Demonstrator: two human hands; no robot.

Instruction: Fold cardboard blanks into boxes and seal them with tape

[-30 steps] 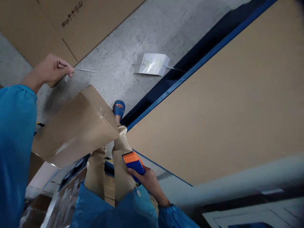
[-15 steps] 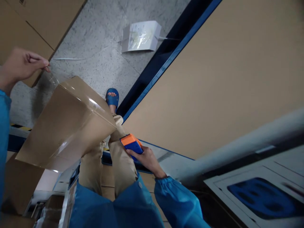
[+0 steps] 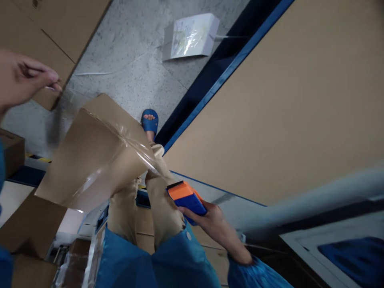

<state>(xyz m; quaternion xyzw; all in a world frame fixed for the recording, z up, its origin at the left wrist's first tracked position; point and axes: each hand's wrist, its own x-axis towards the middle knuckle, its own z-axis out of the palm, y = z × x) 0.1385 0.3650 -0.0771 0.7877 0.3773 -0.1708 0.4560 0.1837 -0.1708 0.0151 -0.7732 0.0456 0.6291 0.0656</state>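
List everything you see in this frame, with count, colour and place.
cardboard box: one, brown, left of centre
clear tape: transparent, from box towards dispenser
tape dispenser: one, orange and blue, in right hand
white packaging: one piece, on floor
large cardboard: brown, top left, count unclear
brown panel: one, blue-edged, right
small box: one, brown, left edge
floor: grey, top
lower-left clutter: uncountable
slipper: one, blue, centre
trousers: one pair, tan, below box
coat: one, blue, bottom
left hand: one, bare, left edge
right hand: one, bare, lower centre-right

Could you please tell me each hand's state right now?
Left hand: closed in a pinch, apparently on clear tape.
Right hand: closed around the orange-and-blue tape dispenser.
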